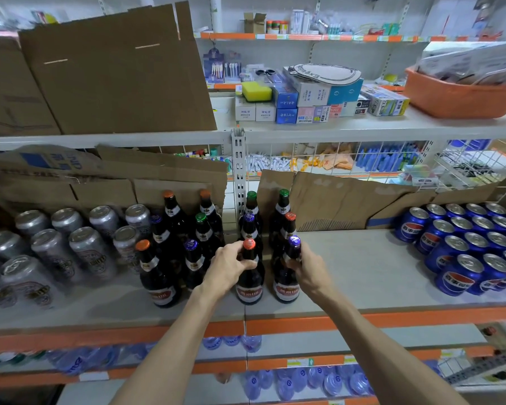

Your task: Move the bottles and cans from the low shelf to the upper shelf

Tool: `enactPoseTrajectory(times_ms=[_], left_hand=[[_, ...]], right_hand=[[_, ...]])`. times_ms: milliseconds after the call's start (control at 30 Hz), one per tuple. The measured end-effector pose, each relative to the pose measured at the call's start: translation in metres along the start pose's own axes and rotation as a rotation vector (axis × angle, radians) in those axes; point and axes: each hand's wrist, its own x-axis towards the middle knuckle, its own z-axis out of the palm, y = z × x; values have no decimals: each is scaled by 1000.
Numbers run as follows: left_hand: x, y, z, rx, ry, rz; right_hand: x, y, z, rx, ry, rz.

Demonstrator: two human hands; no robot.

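Observation:
Two dark glass bottles stand at the front of the grey shelf (362, 270). My left hand (227, 267) grips the neck of the orange-capped bottle (249, 283). My right hand (307, 268) grips the neck of the purple-capped bottle (287, 283) beside it. Behind and to the left stand several more dark bottles (170, 226) with orange, green and purple caps. Silver cans (79, 247) fill the shelf's left part, and blue cans (473, 247) fill its right end.
Torn cardboard (339, 200) lines the back of the shelf. The shelf above (392, 127) carries a large cardboard box (114, 74), small boxes and an orange basket (462, 95). Water bottles (304, 378) lie on the lower shelves. A white upright post (239, 171) stands behind the bottles.

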Motion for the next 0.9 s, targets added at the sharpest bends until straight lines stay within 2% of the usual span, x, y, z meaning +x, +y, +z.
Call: enactPoseTrajectory(times_ms=[167, 767, 900], left_hand=[[0, 3, 2, -3, 8, -14], [-4, 4, 5, 22, 39, 1], [-11, 1, 6, 49, 48, -10]], right_hand=[[-2, -2, 2, 7, 52, 1], [7, 5, 0, 2, -13, -19], [1, 3, -3, 41, 5, 67]])
